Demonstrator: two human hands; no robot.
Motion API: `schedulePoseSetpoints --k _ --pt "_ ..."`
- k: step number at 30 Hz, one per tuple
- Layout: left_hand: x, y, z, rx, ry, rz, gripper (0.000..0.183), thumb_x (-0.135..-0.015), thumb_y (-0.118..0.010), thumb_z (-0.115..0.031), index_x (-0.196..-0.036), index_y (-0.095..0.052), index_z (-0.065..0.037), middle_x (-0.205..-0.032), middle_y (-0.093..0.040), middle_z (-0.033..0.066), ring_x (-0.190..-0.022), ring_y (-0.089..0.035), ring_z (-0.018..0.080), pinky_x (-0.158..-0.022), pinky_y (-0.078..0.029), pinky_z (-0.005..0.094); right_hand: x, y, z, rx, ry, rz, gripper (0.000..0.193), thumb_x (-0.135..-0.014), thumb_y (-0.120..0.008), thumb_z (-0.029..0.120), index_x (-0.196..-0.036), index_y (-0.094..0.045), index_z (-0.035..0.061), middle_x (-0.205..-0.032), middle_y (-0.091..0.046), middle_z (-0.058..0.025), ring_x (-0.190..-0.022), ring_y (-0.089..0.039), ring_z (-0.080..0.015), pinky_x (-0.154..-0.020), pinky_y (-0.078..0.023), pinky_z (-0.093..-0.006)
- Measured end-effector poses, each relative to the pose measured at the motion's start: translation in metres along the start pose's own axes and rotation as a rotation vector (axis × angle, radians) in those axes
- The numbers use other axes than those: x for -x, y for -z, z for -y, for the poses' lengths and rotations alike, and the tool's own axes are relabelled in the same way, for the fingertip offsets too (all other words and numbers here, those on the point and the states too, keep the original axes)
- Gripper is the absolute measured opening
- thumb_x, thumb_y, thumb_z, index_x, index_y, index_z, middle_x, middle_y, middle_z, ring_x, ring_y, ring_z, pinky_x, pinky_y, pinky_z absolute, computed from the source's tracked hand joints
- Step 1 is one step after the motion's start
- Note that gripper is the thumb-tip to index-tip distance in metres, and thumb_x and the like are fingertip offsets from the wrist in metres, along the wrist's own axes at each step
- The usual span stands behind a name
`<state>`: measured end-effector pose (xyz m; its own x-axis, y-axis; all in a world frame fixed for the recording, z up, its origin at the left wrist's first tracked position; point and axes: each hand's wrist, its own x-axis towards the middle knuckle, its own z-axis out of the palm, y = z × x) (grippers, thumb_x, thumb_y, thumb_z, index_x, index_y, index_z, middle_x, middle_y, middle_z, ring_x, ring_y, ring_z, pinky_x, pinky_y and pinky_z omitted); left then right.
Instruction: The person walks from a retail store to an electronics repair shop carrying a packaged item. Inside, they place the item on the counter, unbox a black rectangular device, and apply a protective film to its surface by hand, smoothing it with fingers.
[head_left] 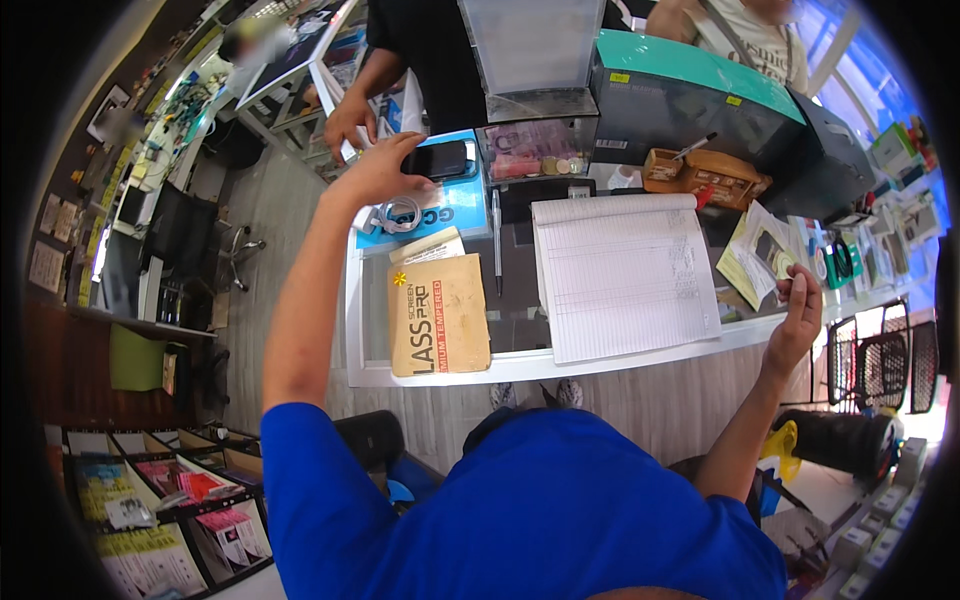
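My left hand (382, 172) reaches over the far left of the glass counter, thumb and fingers apart. A black phone (440, 159) lies beside its fingertips on a blue printed sheet (440, 222). A coiled white cable (400, 214) rests just below the hand. At the counter's right end, my right hand (796, 312) has its fingers drawn together beside a yellow-and-white paper packet (748, 262); what they pinch is too small to make out. Between the hands lie an open lined notebook (625, 285), a pen (497, 240) and a brown cardboard envelope (440, 325).
Across the counter, a person in black has a hand (350, 125) near my left hand. A clear cash box (535, 150), a green-topped dark case (700, 95) and a wooden pen holder (705, 172) line the far side. Metal chairs (880, 355) stand at right.
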<state>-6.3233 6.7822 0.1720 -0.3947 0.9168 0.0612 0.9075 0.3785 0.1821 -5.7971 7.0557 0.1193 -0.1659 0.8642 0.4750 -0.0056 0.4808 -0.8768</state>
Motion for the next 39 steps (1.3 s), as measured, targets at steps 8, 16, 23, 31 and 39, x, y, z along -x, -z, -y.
schedulePoseSetpoints --k 8,16,23,31,39 --pt "-0.030 0.006 0.010 0.045 -0.081 0.189 0.074 -0.074 -0.082 -0.035 -0.133 -0.056 0.001 -0.128 -0.055 0.0206 -0.119 -0.056 0.0345 -0.102 -0.045 0.0395 0.067 -0.054 0.056 0.026 -0.095 0.065 0.022 -0.101 -0.055 0.016 -0.114 -0.064 0.0001 -0.104 -0.066 -0.0062 -0.085 -0.059 -0.0094 -0.077 -0.046 -0.0236" --pt "-0.029 0.014 0.018 0.074 -0.186 0.219 0.068 -0.077 -0.079 -0.038 -0.131 -0.060 -0.002 -0.125 -0.059 0.0204 -0.115 -0.059 0.0349 -0.101 -0.045 0.0400 0.090 -0.116 0.062 0.094 -0.133 0.231 0.020 -0.098 -0.061 0.013 -0.110 -0.066 -0.0016 -0.101 -0.066 -0.0076 -0.086 -0.063 -0.0132 -0.078 -0.051 -0.0262" --pt "-0.024 0.005 0.033 0.012 -0.371 0.094 0.050 -0.084 -0.066 -0.024 -0.130 -0.061 -0.005 -0.117 -0.066 0.0219 -0.099 -0.067 0.0366 -0.087 -0.054 0.0408 0.101 -0.132 0.045 0.137 -0.191 0.253 0.024 -0.098 -0.061 0.019 -0.110 -0.066 -0.0019 -0.099 -0.066 -0.0077 -0.087 -0.063 -0.0126 -0.077 -0.052 -0.0266" --pt "0.000 0.014 0.031 -0.048 -0.295 -0.023 0.034 -0.095 -0.054 -0.019 -0.126 -0.061 -0.005 -0.100 -0.069 0.0219 -0.084 -0.068 0.0375 -0.075 -0.054 0.0409 0.100 -0.134 0.047 0.172 -0.152 0.275 0.025 -0.098 -0.061 0.022 -0.107 -0.068 -0.0006 -0.095 -0.066 -0.0064 -0.083 -0.061 -0.0121 -0.079 -0.049 -0.0258" --pt "0.056 0.053 -0.026 1.330 0.003 0.318 0.040 -0.100 -0.055 -0.031 -0.121 -0.059 0.003 -0.107 -0.070 0.0136 -0.090 -0.070 0.0163 -0.083 -0.056 0.0268 0.100 -0.128 0.054 0.162 -0.072 0.299 0.025 -0.099 -0.059 0.022 -0.107 -0.069 -0.0004 -0.097 -0.069 -0.0086 -0.086 -0.063 -0.0134 -0.081 -0.049 -0.0270"
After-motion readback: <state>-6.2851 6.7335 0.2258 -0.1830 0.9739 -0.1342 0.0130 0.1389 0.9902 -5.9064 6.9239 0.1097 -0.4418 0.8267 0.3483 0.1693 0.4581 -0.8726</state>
